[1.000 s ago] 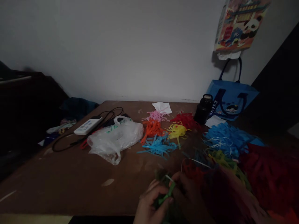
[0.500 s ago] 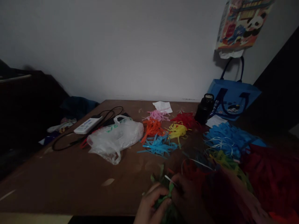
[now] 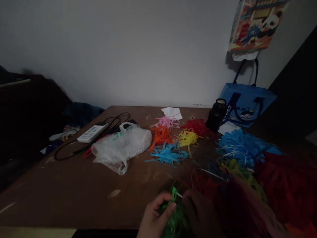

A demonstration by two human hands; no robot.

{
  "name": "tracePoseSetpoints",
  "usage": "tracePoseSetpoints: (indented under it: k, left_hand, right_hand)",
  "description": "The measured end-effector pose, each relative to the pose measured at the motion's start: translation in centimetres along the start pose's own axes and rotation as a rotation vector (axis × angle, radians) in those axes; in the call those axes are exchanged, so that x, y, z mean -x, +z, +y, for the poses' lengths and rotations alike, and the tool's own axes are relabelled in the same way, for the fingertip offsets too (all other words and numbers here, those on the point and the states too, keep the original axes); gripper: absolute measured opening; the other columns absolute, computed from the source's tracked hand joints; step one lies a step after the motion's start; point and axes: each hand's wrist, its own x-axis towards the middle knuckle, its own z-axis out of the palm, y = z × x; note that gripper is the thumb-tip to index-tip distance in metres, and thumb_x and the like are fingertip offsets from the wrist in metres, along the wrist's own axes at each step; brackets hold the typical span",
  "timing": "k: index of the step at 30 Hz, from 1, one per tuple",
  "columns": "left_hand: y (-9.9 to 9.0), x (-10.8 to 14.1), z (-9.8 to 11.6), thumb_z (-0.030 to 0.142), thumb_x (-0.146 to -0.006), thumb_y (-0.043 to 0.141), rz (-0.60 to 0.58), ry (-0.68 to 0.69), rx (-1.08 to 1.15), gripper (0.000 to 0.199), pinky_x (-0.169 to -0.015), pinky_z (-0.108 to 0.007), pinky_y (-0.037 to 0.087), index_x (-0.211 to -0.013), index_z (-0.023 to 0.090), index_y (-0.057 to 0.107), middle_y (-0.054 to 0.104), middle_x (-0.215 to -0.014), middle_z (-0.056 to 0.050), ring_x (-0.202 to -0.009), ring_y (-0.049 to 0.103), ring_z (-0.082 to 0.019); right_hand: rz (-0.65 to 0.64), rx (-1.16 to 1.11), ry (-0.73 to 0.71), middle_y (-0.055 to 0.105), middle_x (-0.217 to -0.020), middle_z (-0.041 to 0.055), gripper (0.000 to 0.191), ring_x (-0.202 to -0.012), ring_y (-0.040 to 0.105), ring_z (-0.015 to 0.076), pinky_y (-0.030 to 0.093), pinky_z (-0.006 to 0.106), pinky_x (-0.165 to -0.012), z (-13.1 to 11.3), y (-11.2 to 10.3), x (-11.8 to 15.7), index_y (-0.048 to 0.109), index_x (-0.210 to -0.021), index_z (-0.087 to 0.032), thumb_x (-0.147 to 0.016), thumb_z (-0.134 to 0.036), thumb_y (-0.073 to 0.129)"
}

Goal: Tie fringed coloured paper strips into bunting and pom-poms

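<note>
At the table's front edge, my left hand pinches a bunch of green strips between thumb and fingers, with a small green loop poking up above the fingertips. Close on its right, my right hand is closed on a thin white string that runs to the green loop. Shadow hides part of the right hand's fingers. Another white string curves across the dark red strips just beyond it.
Small piles of blue, orange, yellow and pink strips lie mid-table, left of larger blue and red heaps. A plastic bag, power strip, black bottle and blue tote bag stand around.
My left hand has shifted slightly left and its grip on the green strips has changed, so the green loop now stands higher. The right hand stays close by with the string.
</note>
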Motion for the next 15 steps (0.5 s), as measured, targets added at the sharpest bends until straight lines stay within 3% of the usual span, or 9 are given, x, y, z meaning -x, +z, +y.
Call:
tracePoseSetpoints:
  k: [5,7,8,12,15]
  left_hand:
    - [0.1,0.3,1.4,0.042,-0.085,0.065,-0.138,0.27,-0.309,0.026,-0.075,-0.024,0.047,-0.073,0.019,0.069,0.065,-0.078,-0.003,-0.077,0.06,-0.018]
    - [-0.2,0.3,1.5,0.036,-0.085,0.064,-0.187,0.332,-0.399,0.017,-0.077,-0.025,0.048,-0.079,0.021,0.07,0.067,-0.08,-0.004,-0.079,0.062,-0.019]
    - [-0.4,0.2,1.5,0.035,-0.083,0.066,-0.191,0.338,-0.41,0.014,-0.079,-0.026,0.048,-0.086,0.022,0.071,0.068,-0.084,-0.004,-0.082,0.063,-0.02]
    - [-0.9,-0.4,2.0,0.04,-0.082,0.069,-0.101,0.257,-0.311,0.034,-0.092,-0.029,0.046,-0.113,0.027,0.069,0.069,-0.11,-0.005,-0.106,0.061,-0.024]
    - [-0.5,-1.1,3.0,0.044,-0.086,0.064,-0.16,0.252,-0.279,0.024,-0.082,-0.028,0.048,-0.09,0.023,0.075,0.07,-0.094,-0.006,-0.093,0.064,-0.022]
  right_hand:
    - [-0.062,0.002,-0.026,0.066,-0.075,-0.0003,0.014,-0.066,0.063,0.0139,0.045,0.02,-0.061,0.1,0.4,-0.7,0.058,-0.092,-0.022,-0.092,-0.033,0.049]
    - [-0.067,0.006,-0.034,0.066,-0.074,-0.0001,0.016,-0.066,0.063,0.0137,0.045,0.02,-0.061,0.1,0.4,-1.0,0.056,-0.089,-0.022,-0.093,-0.032,0.045]
    - [-0.074,0.008,-0.042,0.066,-0.073,0.0001,0.019,-0.066,0.063,0.0135,0.044,0.02,-0.061,0.1,0.4,-1.1,0.056,-0.085,-0.022,-0.095,-0.032,0.042]
    - [-0.119,-0.018,-0.037,0.066,-0.078,0.001,0.025,-0.07,0.062,0.0133,0.044,0.021,-0.065,0.4,0.1,-1.3,0.055,-0.086,-0.021,-0.098,-0.034,0.038]
    - [-0.178,-0.016,-0.022,0.062,-0.074,-0.0006,0.024,-0.068,0.06,0.0126,0.042,0.021,-0.062,0.5,0.1,-1.2,0.053,-0.082,-0.021,-0.097,-0.033,0.039]
